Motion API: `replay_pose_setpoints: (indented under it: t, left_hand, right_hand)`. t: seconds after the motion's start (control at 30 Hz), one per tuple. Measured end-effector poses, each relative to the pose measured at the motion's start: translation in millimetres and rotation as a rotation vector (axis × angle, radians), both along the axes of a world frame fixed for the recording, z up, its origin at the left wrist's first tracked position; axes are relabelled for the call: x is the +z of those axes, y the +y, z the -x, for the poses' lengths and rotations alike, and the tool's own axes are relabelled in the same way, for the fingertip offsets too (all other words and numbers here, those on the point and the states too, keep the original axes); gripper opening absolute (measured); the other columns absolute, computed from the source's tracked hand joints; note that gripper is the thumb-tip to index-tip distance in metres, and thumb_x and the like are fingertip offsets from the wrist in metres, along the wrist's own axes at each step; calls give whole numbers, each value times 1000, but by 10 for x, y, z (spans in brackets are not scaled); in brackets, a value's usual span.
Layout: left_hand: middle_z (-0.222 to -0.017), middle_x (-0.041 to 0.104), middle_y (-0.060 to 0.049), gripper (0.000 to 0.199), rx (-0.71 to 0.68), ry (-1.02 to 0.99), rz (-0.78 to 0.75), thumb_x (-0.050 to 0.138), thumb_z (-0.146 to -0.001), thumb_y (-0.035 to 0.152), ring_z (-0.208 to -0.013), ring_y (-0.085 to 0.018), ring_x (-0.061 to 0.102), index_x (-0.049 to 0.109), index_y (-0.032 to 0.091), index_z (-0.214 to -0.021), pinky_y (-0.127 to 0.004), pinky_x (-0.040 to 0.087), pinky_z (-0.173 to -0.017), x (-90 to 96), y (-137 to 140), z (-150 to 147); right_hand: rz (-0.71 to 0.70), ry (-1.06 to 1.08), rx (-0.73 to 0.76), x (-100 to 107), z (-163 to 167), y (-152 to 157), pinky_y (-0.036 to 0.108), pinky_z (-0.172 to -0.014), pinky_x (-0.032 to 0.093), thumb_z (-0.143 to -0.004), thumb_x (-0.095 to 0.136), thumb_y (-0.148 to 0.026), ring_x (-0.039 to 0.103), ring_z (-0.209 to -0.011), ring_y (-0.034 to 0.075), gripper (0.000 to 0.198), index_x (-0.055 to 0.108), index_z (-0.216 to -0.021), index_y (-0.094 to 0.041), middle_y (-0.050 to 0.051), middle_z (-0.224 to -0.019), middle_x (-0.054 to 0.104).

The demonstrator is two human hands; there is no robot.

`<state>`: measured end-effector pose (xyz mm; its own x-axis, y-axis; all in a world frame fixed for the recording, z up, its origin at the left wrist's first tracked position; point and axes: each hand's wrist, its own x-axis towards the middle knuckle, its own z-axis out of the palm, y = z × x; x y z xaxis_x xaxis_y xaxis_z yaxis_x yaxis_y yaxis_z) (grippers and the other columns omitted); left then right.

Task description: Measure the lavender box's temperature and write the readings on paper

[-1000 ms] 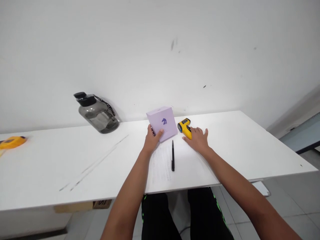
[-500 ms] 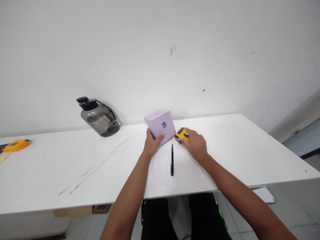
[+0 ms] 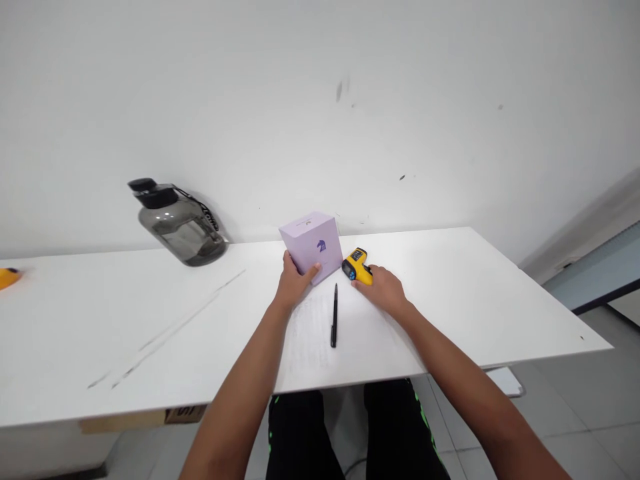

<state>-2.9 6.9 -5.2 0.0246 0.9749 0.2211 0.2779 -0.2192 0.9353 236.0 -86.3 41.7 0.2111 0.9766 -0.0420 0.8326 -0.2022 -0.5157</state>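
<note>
A smoky water jug (image 3: 176, 223) lies tilted at far left. The left hand (image 3: 293, 283) grips 1 lilac box (image 3: 312, 245) mid-table; it looks light, stiff cardboard, best held by opposite faces. A pen (image 3: 334, 315) lies between. The right hand (image 3: 381, 291) wraps the yellow thermometer gun (image 3: 356, 265).

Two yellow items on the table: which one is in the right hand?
The yellow pistol-shaped thermometer beside the lilac box, under the right hand. The other yellow object lies untouched at the far left edge.
</note>
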Motion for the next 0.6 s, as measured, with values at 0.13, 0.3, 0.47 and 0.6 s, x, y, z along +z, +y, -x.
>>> replay_pose_setpoints:
  t: [0.13, 0.3, 0.47, 0.6]
  left_hand:
    - [-151, 54, -17, 91, -20, -27, 73, 83, -77, 59, -133, -31, 59, 35, 26, -148, -48, 51, -110, 66, -36, -9]
    - [-146, 57, -16, 87, -31, -90, 77, 82, -77, 59, -128, -30, 62, 39, 25, -145, -48, 54, -106, 85, -52, -12]
    - [-142, 61, -18, 90, -33, -97, 85, 82, -76, 59, -122, -29, 65, 39, 22, -146, -48, 55, -103, 55, -46, -2]
    - [-138, 64, -17, 84, -45, -4, 64, 83, -75, 58, -122, -30, 66, 44, 22, -141, -48, 54, -103, 84, -89, -2]
  right_hand:
    - [-313, 510, -75, 25, -76, -44, 39, -84, 51, -78, 71, -40, 65, -98, 26, 50, 61, -123, -21, 10, -116, 71]
    - [-451, 947, 118, -20, 109, -162, 35, -73, 50, -74, 71, -41, 59, -76, 18, 36, 55, -101, -23, 0, -87, 66]
    - [-267, 1021, 296, -198, 293, -256, 30, -62, 43, -74, 81, -45, 50, -65, 14, 41, 55, -97, -24, -4, -77, 57]
    - [-215, 1034, 330, -334, 338, -228, 31, -62, 44, -74, 82, -46, 51, -65, 14, 42, 54, -95, -25, -4, -75, 55]
